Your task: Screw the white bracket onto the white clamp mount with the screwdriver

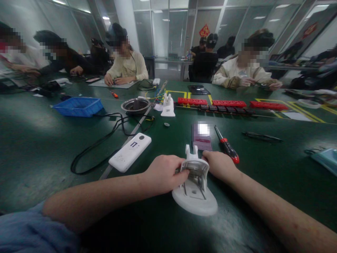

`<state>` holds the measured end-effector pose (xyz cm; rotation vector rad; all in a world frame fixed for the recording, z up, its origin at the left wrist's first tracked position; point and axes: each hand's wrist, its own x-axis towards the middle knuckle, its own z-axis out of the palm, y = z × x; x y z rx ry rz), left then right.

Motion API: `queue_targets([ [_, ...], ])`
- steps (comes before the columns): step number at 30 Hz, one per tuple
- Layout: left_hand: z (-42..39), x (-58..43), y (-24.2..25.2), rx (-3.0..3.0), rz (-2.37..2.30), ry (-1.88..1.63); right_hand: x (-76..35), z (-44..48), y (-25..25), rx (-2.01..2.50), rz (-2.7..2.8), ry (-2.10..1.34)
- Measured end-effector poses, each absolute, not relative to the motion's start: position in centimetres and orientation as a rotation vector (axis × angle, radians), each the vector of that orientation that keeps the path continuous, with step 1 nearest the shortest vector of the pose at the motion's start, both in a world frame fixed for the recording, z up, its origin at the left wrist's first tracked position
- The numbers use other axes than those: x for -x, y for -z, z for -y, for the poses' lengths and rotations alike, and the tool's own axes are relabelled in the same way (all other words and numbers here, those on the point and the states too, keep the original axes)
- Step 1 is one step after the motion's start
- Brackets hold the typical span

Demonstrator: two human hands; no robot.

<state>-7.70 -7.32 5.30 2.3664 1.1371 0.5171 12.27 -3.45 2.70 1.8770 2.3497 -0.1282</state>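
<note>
A white plastic stand [206, 202] with a rounded base, a hollow neck and two prongs on top is in front of me, its open cavity facing me. My left hand [164, 174] is closed on the left wall of the neck, the thumb reaching into the cavity. On the right side, my right hand [219, 165] is closed against the neck, its fingertips partly hidden behind it. Just beyond the hands lie a phone [198, 136] with a lit screen and a red-and-black screwdriver [228, 149]. A similar white pronged piece [168, 107] stands farther back.
To the left are a white power bank [131, 151] marked 17, a looped black cable [91, 144], a blue tray [79, 106] and a metal bowl [135, 105]. Tweezers [262, 136] lie right; red strips [229, 103] line the back. Several people sit across the table.
</note>
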Motion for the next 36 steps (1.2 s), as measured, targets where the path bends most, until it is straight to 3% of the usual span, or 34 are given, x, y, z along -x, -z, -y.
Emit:
queue_targets([
  [10,7.1,7.8,-5.3,-2.333,-1.141,-0.51,-12.8,3.0,-2.3,-1.952,-2.406,0.282],
  [14,6.9,7.8,-5.3,-2.325,-1.148,-0.503,-13.7,2.6,-3.6,-1.966,-2.496,0.492],
  [17,6.9,7.8,-5.3,-2.325,-1.134,-0.498,-13.9,3.4,-6.0,-2.11,-2.597,0.834],
  [20,6.9,7.7,-5.3,-2.323,-1.144,-0.49,-13.8,5.3,-8.6,-2.118,-2.972,1.093],
  [23,6.8,7.6,-5.4,-2.315,-1.156,-0.48,-13.4,7.3,-10.1,-1.842,-3.41,0.788],
  [27,6.5,7.5,-5.6,-2.309,-1.187,-0.47,-12.3,8.3,-9.9,-1.365,-3.541,0.33],
  [36,6.2,7.8,-5.1,-2.114,-1.162,-0.395,-10.8,7.2,-7.8,-1.073,-3.473,0.08],
])
